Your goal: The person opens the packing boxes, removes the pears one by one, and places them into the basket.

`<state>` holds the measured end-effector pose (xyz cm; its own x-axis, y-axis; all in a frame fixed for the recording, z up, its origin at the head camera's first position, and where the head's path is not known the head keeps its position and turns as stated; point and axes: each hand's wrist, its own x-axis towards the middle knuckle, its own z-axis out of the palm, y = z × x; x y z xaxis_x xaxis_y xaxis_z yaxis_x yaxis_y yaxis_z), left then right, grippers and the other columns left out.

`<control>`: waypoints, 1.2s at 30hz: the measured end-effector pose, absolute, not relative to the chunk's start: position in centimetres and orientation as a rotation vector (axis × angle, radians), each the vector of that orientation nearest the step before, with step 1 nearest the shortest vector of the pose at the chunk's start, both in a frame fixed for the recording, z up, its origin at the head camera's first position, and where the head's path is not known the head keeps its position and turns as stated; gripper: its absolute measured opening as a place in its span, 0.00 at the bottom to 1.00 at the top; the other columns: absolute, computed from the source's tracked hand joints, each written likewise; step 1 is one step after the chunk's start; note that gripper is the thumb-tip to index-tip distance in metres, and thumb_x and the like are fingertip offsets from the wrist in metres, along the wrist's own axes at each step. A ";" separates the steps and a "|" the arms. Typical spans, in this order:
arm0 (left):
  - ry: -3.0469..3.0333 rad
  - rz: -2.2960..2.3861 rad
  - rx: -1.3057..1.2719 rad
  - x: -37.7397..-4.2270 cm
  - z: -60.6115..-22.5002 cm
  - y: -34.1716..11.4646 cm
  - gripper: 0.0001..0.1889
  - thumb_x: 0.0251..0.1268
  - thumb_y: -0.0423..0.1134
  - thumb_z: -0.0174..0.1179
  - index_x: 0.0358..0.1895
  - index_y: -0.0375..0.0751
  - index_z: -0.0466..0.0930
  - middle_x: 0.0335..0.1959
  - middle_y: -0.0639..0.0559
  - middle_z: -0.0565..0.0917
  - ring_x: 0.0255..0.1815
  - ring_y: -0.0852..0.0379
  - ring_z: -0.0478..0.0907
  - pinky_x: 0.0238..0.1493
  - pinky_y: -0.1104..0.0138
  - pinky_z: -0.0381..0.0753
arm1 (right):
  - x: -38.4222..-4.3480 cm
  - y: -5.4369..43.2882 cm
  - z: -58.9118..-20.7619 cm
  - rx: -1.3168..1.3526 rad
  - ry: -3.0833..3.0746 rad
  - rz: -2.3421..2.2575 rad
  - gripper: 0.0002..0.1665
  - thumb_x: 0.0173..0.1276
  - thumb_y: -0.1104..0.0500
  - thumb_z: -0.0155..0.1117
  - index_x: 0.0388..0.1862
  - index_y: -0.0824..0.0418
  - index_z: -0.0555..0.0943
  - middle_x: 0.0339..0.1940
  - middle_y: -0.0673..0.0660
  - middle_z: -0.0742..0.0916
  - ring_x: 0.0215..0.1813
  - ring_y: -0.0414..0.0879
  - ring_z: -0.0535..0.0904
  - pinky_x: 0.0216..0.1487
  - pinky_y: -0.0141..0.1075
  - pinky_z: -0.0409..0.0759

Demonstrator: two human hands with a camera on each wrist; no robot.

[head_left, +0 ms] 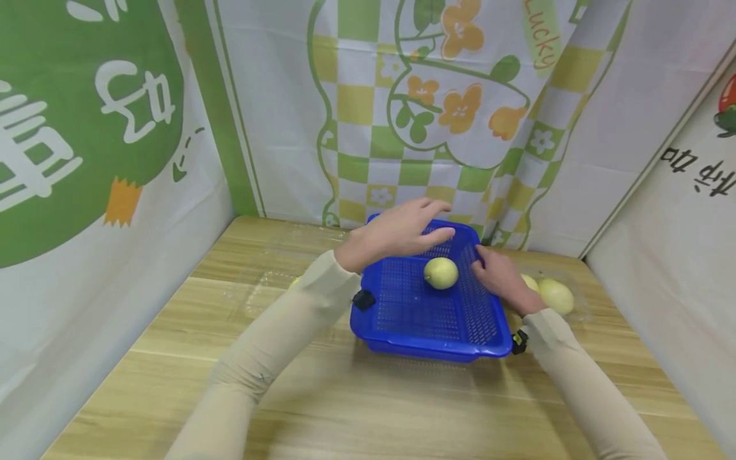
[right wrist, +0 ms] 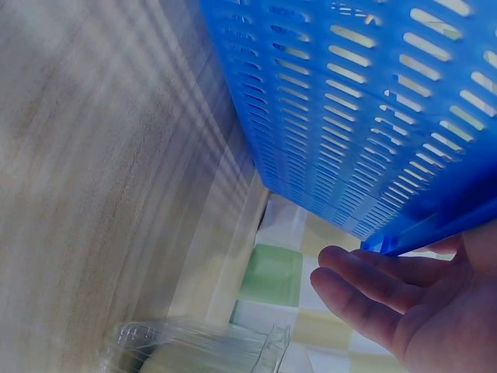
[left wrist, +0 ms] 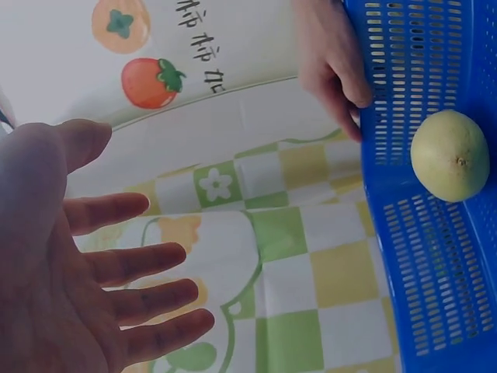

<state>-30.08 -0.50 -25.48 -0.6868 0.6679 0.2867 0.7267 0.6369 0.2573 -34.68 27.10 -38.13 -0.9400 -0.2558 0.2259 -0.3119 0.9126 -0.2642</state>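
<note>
Holding both arms out over the table (head_left: pixel 379 409), in front of the basket (head_left: pixel 431 347). Gripping the basket's right rim with the right hand (head_left: pixel 500 278), with fingers lying under the edge and seemingly steadying it. Not showing plainly any contact between basket and table, so leaving a slight lift possible. Having one fruit (head_left: pixel 441 273) resting on the basket's floor, right of its middle and near the right wall. Holding the left hand (head_left: pixel 399 234) by the basket's far left part, with fingers and thumb spread apart and grasping nothing. Showing more fruit (head_left: pixel 556 297) just right of the basket, in a clear tray (right wrist: pixel 276 340); showing a second tray (head_left: pixel 259 295) left of the basket, partly behind the left sleeve (head_left: pixel 282 335). Ending with a checked cloth (head_left: pixel 355 105) behind the basket. Probably being between two handlings of fruit, bracing the basket on its right and having the left hand free. Likely calling next for holding that rim steady, then lowering the left hand and closing it round a fruit, without telling clearly which one.
</note>
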 end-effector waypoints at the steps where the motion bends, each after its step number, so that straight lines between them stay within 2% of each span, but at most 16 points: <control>1: -2.694 -0.537 -1.149 -29.9 -25.5 -0.7 0.30 0.75 0.59 0.44 0.73 0.47 0.63 0.70 0.48 0.71 0.70 0.52 0.69 0.69 0.58 0.70 | -34.7 27.2 -38.1 0.430 -2.892 0.444 0.33 0.71 0.59 0.46 0.71 0.75 0.63 0.61 0.78 0.77 0.57 0.71 0.78 0.59 0.60 0.74; 8: -2.730 -0.494 -1.095 -29.4 -26.1 -2.7 0.36 0.73 0.63 0.44 0.77 0.49 0.54 0.75 0.47 0.64 0.75 0.50 0.62 0.74 0.56 0.64 | -34.7 27.4 -38.0 0.407 -2.910 0.459 0.34 0.72 0.58 0.44 0.73 0.74 0.61 0.64 0.77 0.75 0.59 0.69 0.77 0.61 0.60 0.73; 16: -2.721 -0.451 -1.081 -28.8 -27.5 -5.2 0.36 0.74 0.62 0.43 0.77 0.46 0.53 0.76 0.47 0.62 0.77 0.47 0.57 0.77 0.54 0.58 | -34.7 27.4 -38.1 0.418 -2.902 0.467 0.34 0.71 0.58 0.45 0.72 0.75 0.62 0.63 0.77 0.76 0.59 0.70 0.77 0.62 0.60 0.73; 29: -2.628 -0.437 -1.063 -28.2 -29.2 -7.3 0.32 0.73 0.51 0.50 0.74 0.39 0.60 0.70 0.40 0.69 0.72 0.43 0.66 0.74 0.52 0.63 | -34.5 27.7 -38.0 0.411 -2.893 0.442 0.33 0.71 0.59 0.45 0.71 0.75 0.62 0.63 0.78 0.76 0.61 0.71 0.75 0.63 0.60 0.72; 36: -2.627 -0.426 -1.017 -27.9 -30.6 -8.4 0.29 0.72 0.48 0.52 0.72 0.38 0.64 0.67 0.39 0.72 0.70 0.41 0.68 0.72 0.51 0.66 | -34.6 27.3 -38.2 0.417 -2.884 0.459 0.33 0.72 0.58 0.45 0.72 0.74 0.62 0.63 0.77 0.76 0.61 0.71 0.75 0.64 0.60 0.71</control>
